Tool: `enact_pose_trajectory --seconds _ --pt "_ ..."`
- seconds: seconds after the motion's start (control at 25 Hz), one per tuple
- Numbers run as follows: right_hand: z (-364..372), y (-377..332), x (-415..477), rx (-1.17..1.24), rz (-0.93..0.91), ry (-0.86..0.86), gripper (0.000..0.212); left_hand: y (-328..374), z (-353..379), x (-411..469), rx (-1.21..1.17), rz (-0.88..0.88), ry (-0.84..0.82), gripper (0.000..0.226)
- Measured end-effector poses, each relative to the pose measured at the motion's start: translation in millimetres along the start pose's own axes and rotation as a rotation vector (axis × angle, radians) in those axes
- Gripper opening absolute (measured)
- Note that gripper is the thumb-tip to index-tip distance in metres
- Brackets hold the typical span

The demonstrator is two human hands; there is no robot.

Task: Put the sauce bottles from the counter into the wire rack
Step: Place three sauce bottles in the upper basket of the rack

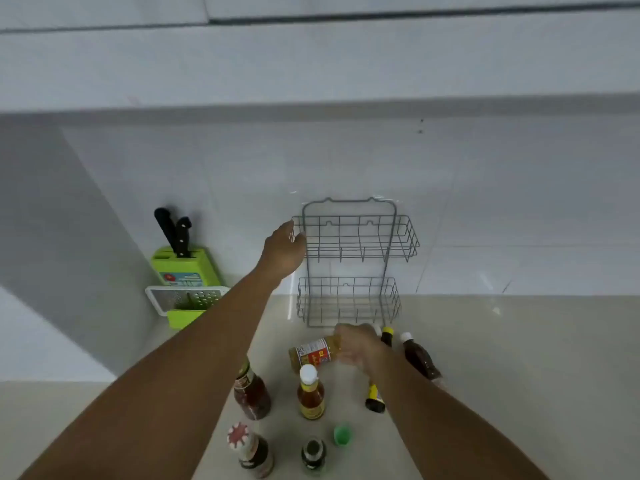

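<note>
Green plastic knife block (185, 268) sits at the table's far left by the wall. Left hand (282, 252) is up at the left end of the grey two-tier wire rack (353, 261), grip loosely open on its top basket. Right hand (360, 348) has its grip wrapped around a tilted yellowish sauce bottle with a red label (313, 355) just in front of the rack, other bottles standing near the table's front edge

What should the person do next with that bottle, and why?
Probably lift the yellow-labelled bottle in the right hand up into the wire rack. Both tiers look empty, and the left hand is at its upper corner, seemingly steadying it.
</note>
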State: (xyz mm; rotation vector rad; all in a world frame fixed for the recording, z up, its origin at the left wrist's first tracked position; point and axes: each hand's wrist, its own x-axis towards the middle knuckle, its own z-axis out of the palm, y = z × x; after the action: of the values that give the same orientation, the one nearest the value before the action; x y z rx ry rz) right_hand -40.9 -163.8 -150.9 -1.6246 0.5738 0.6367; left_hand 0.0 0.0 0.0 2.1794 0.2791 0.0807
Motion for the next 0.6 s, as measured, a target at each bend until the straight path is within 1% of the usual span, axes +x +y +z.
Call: enact_pose_trajectory --seconds 0.08,0.12,0.2,0.28,0.36,0.52,0.6 --pt "11.7 11.1 18.6 0.117 0.141 -0.052 0.024 -1.7 4.5 7.0 -0.038 -0.008 0.073 0.047" --pt "15.8 18.3 31.0 0.171 0.181 -0.056 0.028 -5.3 6.0 9.2 -0.042 -0.016 0.099 0.045" --pt "21.0 28.2 55.4 0.281 0.218 -0.033 0.046 -14.4 7.7 16.1 -0.030 0.011 0.109 0.034" --pt "25.4 37.3 83.9 0.331 0.241 0.027 0.063 -23.3 8.4 24.5 -0.021 0.007 0.105 0.025" --pt "30.7 43.8 98.2 0.364 0.279 0.072 0.071 -27.9 8.4 26.1 -0.041 -0.010 0.120 0.024" --pt "35.0 44.8 98.3 0.419 0.253 0.089 0.072 -29.3 9.7 23.1 -0.078 0.004 0.147 0.034" --pt "32.4 44.5 90.5 0.464 0.248 0.064 0.063 -30.7 11.1 22.0 -0.095 -0.001 0.155 0.034"
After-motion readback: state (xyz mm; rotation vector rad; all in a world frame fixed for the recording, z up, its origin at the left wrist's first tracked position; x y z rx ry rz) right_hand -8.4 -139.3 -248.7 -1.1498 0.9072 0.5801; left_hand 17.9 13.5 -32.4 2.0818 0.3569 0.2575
